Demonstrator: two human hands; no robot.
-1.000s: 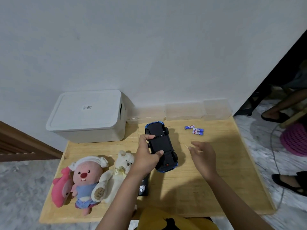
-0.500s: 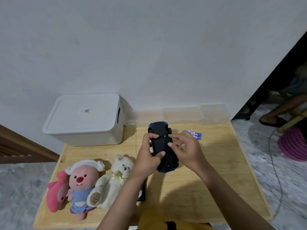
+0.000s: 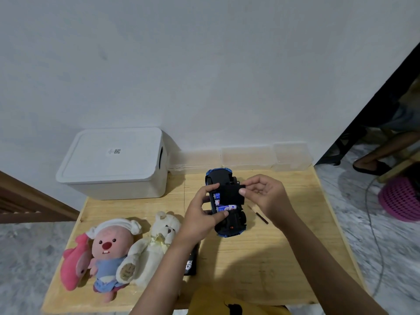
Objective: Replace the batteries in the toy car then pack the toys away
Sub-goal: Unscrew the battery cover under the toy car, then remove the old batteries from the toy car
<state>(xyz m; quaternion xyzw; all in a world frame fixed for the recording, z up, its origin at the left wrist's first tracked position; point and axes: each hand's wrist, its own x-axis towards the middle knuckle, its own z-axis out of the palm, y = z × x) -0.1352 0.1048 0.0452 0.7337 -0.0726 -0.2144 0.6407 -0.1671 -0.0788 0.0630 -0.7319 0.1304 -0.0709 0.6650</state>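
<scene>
A blue and black toy car (image 3: 229, 221) lies upside down on the wooden table (image 3: 284, 258). My left hand (image 3: 201, 214) grips its left side. My right hand (image 3: 263, 194) pinches the black battery cover (image 3: 231, 193), lifted off the underside. Blue and white batteries (image 3: 223, 208) show in the open compartment. A thin screwdriver (image 3: 259, 215) lies just right of the car. On the left lie a pink plush (image 3: 73, 264), a pink-faced plush in blue (image 3: 109, 248) and a cream teddy bear (image 3: 156, 239). The spare batteries seen earlier are hidden behind my right hand.
A white lidded storage box (image 3: 113, 164) stands at the table's back left. Clear plastic containers (image 3: 268, 156) line the wall behind the car. A black remote (image 3: 190, 264) lies under my left forearm. A purple basket (image 3: 402, 198) and another person's feet are on the floor at right.
My right hand came to the car's underside and lifted the battery cover away, exposing the batteries. My left hand kept its hold on the car.
</scene>
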